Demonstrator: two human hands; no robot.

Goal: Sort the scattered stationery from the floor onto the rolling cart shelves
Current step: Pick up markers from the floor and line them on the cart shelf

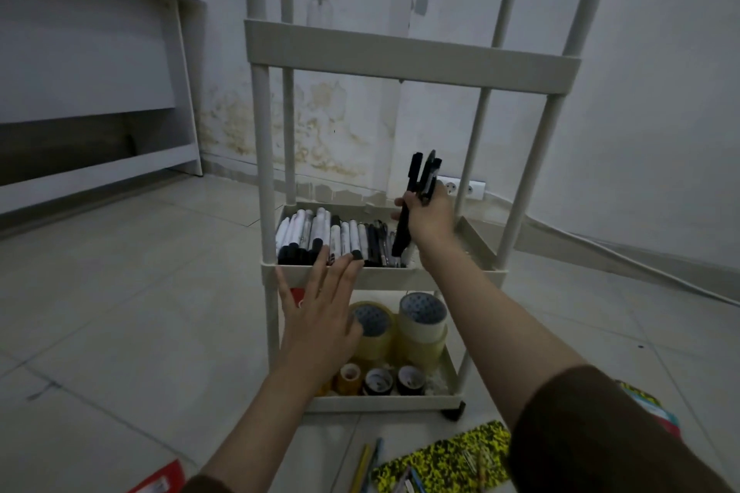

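Observation:
A white rolling cart (408,62) stands in front of me. Its middle shelf (344,276) holds a row of white and black markers (320,236) and dark pens. My right hand (430,214) hovers over the right side of that shelf, shut on a bunch of black pens (418,188) that point upward. My left hand (320,308) is flat with fingers spread, its fingertips at the shelf's front rim, holding nothing. The bottom shelf (384,402) carries several tape rolls (422,316), large and small.
On the floor near my right arm lie a yellow-black patterned pouch (440,456), pencils (366,464) and paper clips. A red item (160,480) lies at the lower left. A white desk (92,100) stands at left. A wall socket (460,188) sits behind the cart.

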